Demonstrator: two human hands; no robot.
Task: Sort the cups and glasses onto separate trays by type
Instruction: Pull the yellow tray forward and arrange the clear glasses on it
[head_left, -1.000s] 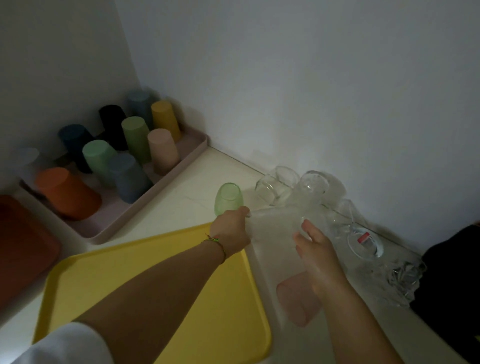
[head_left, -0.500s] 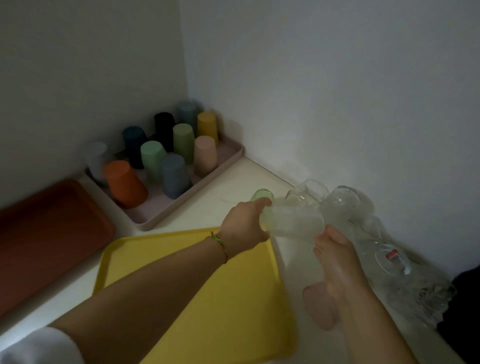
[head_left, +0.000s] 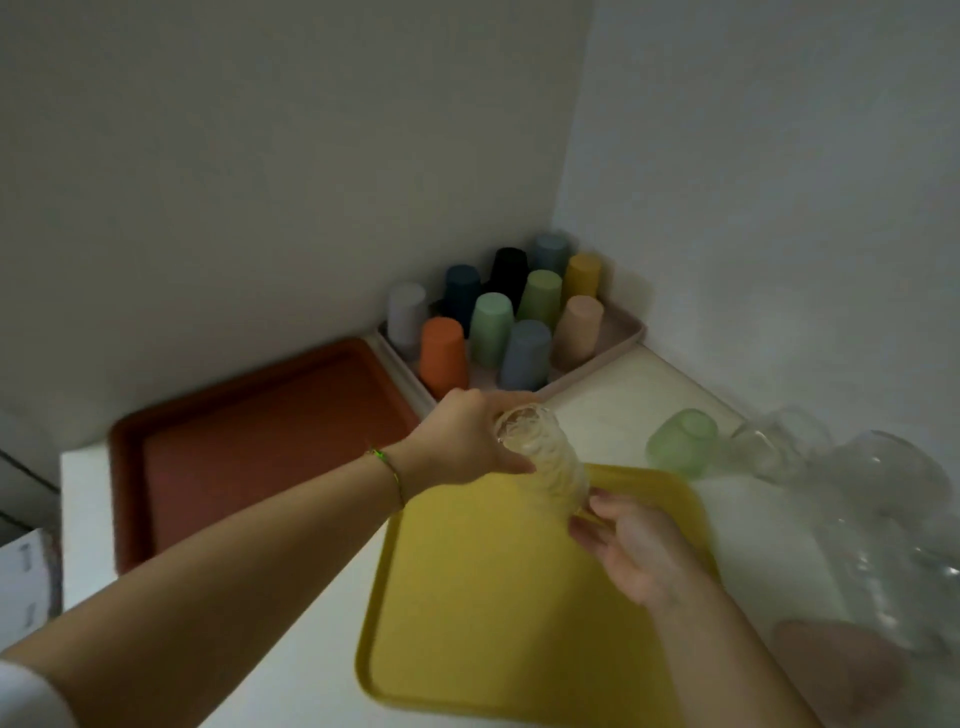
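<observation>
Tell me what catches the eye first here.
The left hand and right hand hold a clear glass tilted over the yellow tray, near the middle. In the far corner, colourful cups stand upside down on a pale pink tray.

The clear glasses (head_left: 883, 499) on the right are just a blurry smear, so I can't count them. The pink cup (head_left: 841, 670) bottom right is fuzzy too. The left hand (head_left: 462, 441) has its fingers tucked behind the ribbed glass (head_left: 545, 462). The right hand (head_left: 639, 551) meets the glass's base, but whether it's gripping, no clue. The white box (head_left: 26, 577) is chopped off by the left edge.
</observation>
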